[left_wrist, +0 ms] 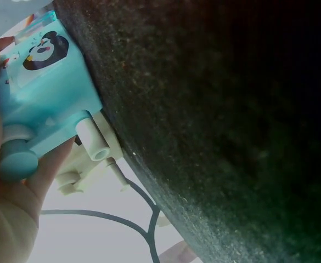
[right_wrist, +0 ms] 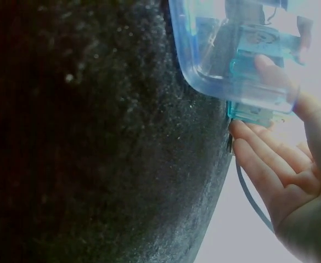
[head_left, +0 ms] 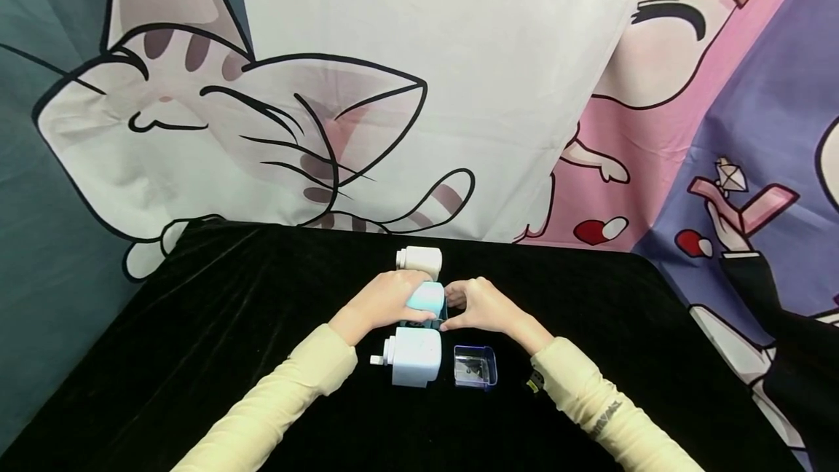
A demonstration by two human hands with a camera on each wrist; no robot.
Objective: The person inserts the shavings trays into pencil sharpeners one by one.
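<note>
My left hand grips a turquoise crank pencil sharpener, thumb on the near side. A panda picture shows on the sharpener's body in the left wrist view, and its crank end points left. At the sharpener's right end, my right hand pinches the clear turquoise shavings drawer between thumb and fingertips. Nearer to me, a pale blue sharpener stands with its crank to the left. Right of that lies a separate clear blue drawer with dark bits inside; it partly covers the right hand's work in the right wrist view.
Behind the turquoise sharpener stands a cream-white sharpener, close to the left hand. Black velvet cloth covers the table. A small dark and yellow object lies by the right sleeve. A printed cartoon curtain hangs along the back edge.
</note>
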